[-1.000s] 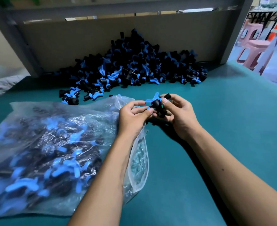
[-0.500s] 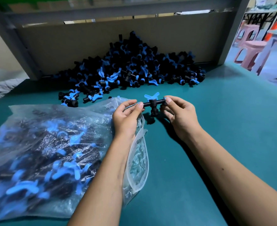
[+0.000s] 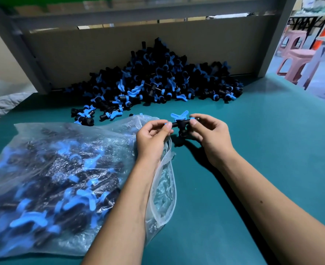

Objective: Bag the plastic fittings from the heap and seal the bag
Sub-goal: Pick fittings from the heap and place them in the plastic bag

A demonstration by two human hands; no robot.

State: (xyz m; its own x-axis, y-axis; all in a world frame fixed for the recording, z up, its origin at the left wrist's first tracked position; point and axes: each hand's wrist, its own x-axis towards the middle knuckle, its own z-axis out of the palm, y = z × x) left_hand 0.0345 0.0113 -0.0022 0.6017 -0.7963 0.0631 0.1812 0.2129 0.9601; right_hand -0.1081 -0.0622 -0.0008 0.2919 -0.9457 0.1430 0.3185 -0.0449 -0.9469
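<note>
A: Is the bag [image 3: 49, 180] full?
B: Pretty full, but its mouth gapes. Just past it, the left hand [image 3: 152, 136] and right hand [image 3: 211, 134] pinch one fitting [image 3: 179, 124] between them.
A: Much left?
B: Yes, a big heap [image 3: 158, 81] at the back.

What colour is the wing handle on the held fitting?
Blue, on a black fitting; head view.

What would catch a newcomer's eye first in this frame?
First, the big heap of black and blue fittings piled against the back board of the green table. Next, the clear bag at the left, already stuffed with fittings, its mouth open toward the middle. Between them, the left hand and right hand pinch one fitting by its ends.
</note>
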